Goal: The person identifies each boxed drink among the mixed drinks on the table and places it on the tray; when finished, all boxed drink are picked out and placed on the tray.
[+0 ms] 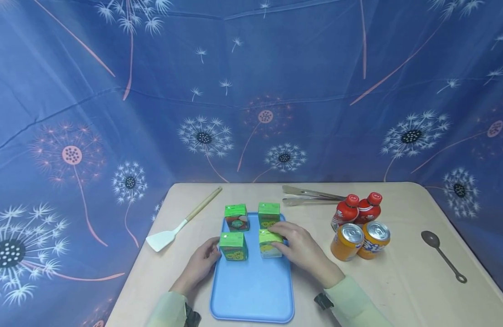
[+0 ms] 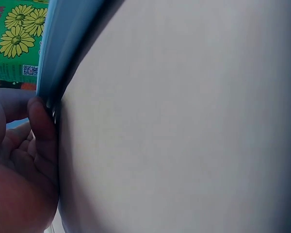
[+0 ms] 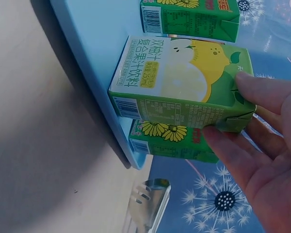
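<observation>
A blue tray [image 1: 253, 290] lies on the table with several small juice cartons at its far end. My right hand [image 1: 302, 247] grips the top of the yellow-green juice carton [image 3: 184, 80] at the tray's right, thumb on one side and fingers on the other. Behind that one stands a green carton [image 1: 269, 214]. On the left side, another green carton [image 1: 234, 247] stands in front of a green carton with a coconut picture [image 1: 236, 218]. My left hand [image 1: 199, 265] pinches the tray's left rim [image 2: 68, 43] beside the front left carton.
A white spatula [image 1: 169, 236] with a wooden handle lies at left. Tongs [image 1: 308, 197] lie at the back. Two red bottles [image 1: 347, 211] and two orange cans [image 1: 346, 245] stand right of the tray, with a dark spoon [image 1: 441, 254] farther right.
</observation>
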A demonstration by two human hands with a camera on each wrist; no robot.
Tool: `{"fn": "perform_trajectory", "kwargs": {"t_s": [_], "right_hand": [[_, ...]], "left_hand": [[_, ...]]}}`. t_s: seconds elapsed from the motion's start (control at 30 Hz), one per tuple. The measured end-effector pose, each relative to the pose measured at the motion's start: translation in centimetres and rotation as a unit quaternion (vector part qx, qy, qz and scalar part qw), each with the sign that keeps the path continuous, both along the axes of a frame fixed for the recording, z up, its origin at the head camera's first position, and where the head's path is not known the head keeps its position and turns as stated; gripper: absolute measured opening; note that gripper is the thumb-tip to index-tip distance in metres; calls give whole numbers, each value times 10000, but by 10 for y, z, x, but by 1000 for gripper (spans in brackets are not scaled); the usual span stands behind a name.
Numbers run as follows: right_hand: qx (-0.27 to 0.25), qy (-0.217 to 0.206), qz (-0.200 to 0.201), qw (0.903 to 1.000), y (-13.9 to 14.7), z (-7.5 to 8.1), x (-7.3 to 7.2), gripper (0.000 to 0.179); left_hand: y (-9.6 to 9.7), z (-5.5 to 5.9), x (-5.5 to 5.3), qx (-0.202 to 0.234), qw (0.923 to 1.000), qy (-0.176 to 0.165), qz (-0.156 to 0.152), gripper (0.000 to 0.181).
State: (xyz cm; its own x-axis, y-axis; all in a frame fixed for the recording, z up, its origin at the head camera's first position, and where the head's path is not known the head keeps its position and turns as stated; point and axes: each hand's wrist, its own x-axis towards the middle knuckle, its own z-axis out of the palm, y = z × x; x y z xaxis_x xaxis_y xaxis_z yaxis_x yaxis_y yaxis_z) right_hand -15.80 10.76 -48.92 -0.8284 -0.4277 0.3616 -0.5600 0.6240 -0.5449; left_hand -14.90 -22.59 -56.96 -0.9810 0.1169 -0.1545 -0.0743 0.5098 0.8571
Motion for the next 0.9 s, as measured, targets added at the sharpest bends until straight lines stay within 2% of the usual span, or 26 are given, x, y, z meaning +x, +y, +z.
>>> {"fn": "perform_trajectory", "kwargs": {"t_s": [0.67, 0.9], "right_hand": [[183, -17, -200, 9996, -1, -1, 4, 41], [190, 34, -93, 9998, -1, 0, 3, 42]], "left_hand": [[2, 1, -4, -107, 9999, -86, 40, 45], [2, 4, -5, -133, 9998, -68, 111, 44]]}}
